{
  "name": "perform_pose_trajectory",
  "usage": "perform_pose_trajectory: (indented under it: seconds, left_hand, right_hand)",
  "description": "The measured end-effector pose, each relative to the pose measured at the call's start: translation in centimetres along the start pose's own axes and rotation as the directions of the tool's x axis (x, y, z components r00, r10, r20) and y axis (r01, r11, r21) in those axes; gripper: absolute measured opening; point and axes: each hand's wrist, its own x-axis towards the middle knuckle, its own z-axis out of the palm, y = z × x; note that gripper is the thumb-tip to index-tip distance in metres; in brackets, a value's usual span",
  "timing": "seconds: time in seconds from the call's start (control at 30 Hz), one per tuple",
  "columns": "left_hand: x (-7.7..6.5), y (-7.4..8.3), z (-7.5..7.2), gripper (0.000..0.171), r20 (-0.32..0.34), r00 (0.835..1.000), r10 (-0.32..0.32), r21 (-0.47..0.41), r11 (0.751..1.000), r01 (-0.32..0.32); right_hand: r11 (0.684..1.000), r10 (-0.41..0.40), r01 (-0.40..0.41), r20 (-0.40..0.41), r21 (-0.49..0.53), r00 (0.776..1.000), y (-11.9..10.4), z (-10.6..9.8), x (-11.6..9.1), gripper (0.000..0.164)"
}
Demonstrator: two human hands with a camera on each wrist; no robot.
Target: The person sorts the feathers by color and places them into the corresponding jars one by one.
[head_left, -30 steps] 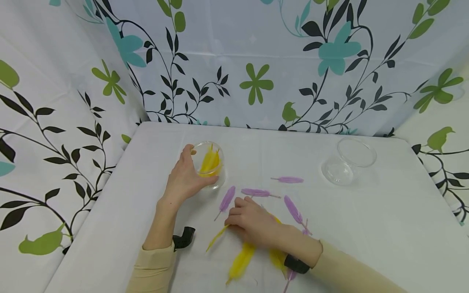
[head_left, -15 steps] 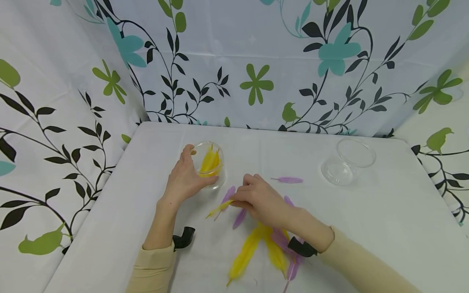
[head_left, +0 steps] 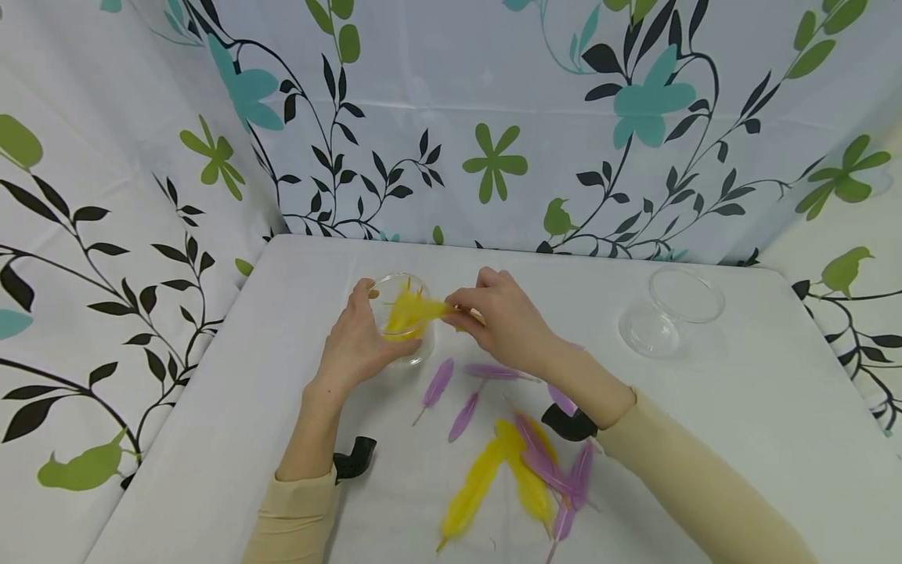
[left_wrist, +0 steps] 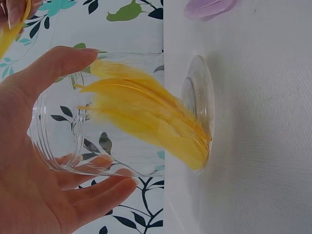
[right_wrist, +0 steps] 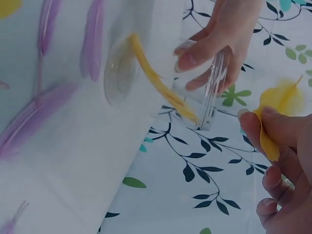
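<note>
A see-through jar (left_wrist: pixel 57 122) stands upright on the white table, with yellow feathers (left_wrist: pixel 146 112) leaning inside it. My left hand (head_left: pixel 355 337) grips it near the rim, thumb on one side and fingers on the other. Just right of the jar's mouth, my right hand (head_left: pixel 503 325) pinches another yellow feather (right_wrist: pixel 280 102) between thumb and forefinger. In the head view that feather's fluffy end overlaps the mouth of the jar. Two yellow feathers (head_left: pixel 470 489) lie on the table below the right forearm, partly under purple ones.
Several purple feathers (head_left: pixel 437 381) are scattered across the middle and front of the table. A second see-through jar (head_left: pixel 650 330) stands at the back right. Behind the table hangs a leaf-patterned curtain (head_left: pixel 493 211).
My right hand has lifted a yellow feather from the pile and carried it up and away from me to the jar's mouth. The left hand and jar have stayed put.
</note>
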Motion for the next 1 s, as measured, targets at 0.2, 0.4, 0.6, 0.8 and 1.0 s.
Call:
perform_pose_trajectory:
  seconds: [0.2, 0.4, 0.6, 0.8, 1.0]
  left_hand:
    - [-0.1, 0.2, -0.1, 0.106, 0.0, 1.0, -0.002, 0.007, 1.0, 0.002]
    - [0.0, 0.2, -0.1, 0.108, 0.006, 1.0, -0.011, 0.013, 1.0, 0.011]
    - [0.0, 0.2, 0.0, 0.108, 0.012, 1.0, -0.016, 0.013, 1.0, 0.016]
    - [0.0, 0.1, -0.1, 0.107, 0.01, 1.0, -0.007, 0.004, 1.0, 0.007]
    - [-0.1, 0.2, -0.2, 0.108, 0.015, 1.0, -0.009, -0.002, 1.0, 0.009]
  right_hand:
    - [1.0, 0.023, -0.023, -0.01, -0.016, 1.0, 0.7, -0.3, 1.5, 0.012]
    - [0.995, 0.037, -0.033, 0.035, -0.094, 0.999, 1.3, -0.1, 2.9, 0.013]
    - [0.976, 0.061, -0.027, 0.156, -0.215, 0.986, 1.2, 0.2, 4.3, 0.013]
    - [0.943, 0.081, 0.011, 0.262, -0.333, 0.962, 0.8, 0.6, 5.6, 0.012]
    - [0.902, 0.079, 0.073, 0.328, -0.426, 0.941, 0.2, 1.3, 6.9, 0.011]
